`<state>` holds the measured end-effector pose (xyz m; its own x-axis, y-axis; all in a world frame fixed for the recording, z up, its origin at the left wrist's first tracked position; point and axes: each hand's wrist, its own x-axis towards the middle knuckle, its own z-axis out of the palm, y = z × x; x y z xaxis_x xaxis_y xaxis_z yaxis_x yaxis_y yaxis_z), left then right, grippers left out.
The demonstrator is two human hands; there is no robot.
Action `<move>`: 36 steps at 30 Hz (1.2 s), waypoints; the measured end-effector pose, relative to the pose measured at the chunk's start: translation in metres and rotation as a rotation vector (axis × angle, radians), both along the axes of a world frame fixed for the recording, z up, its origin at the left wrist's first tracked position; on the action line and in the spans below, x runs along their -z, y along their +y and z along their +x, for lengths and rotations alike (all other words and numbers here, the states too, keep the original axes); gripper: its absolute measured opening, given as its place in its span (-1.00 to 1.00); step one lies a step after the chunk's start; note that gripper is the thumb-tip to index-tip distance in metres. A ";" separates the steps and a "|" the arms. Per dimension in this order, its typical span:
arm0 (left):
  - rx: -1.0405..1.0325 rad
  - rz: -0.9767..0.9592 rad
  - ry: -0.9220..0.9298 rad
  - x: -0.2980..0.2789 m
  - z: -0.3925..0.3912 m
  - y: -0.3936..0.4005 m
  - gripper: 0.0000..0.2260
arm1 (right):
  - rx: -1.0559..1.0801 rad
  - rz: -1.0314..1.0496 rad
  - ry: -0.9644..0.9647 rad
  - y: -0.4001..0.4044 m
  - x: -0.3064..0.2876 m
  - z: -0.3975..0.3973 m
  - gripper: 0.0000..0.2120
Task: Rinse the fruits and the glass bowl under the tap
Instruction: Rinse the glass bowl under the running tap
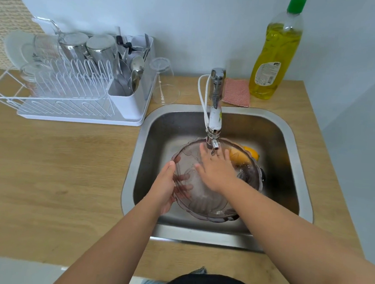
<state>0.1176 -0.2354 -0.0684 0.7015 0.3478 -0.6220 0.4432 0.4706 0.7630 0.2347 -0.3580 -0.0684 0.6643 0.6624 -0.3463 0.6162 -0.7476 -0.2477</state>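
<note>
Pale wall and a wood-grain desk (pixel 54 159) frame a steel sink (pixel 293 136) set into the top. Over the basin, the glass bowl (pixel 202 200) is held tilted beneath the tap (pixel 215 112), its scalloped rim rising toward the spout. The left hand (pixel 164 186) clamps the bowl's left edge: the thumb lies over the rim on the near side, and the fingers (pixel 184 187) show through the glass, curled against the underside. The right hand (pixel 217 168) rests flat inside the bowl with its fingers spread wide, fingertips reaching up just under the tap's outlet. Water seems to be running onto that hand, though the stream itself is hard to make out. Beyond the bowl's far right rim, an orange-yellow fruit (pixel 251 154) lies in the sink, partly seen through the glass. On the desk to the left stands a white dish rack (pixel 74 103) with cups and cutlery, an upturned drinking glass (pixel 164 82) just beside it. Behind the sink, a pink cloth (pixel 236 92) lies next to a bottle of yellow dish soap (pixel 276 57).
</note>
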 end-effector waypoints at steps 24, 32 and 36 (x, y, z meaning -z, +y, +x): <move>0.021 0.023 0.017 0.006 -0.002 -0.003 -0.57 | -0.129 0.084 0.226 0.018 -0.003 -0.033 -0.39; -0.093 -0.024 -0.013 0.009 -0.004 0.016 -0.61 | -0.539 -0.029 0.496 -0.023 -0.016 -0.036 -0.31; -0.074 -0.063 -0.024 0.003 0.002 0.006 -0.60 | -0.544 -0.050 0.316 -0.030 -0.024 -0.028 -0.41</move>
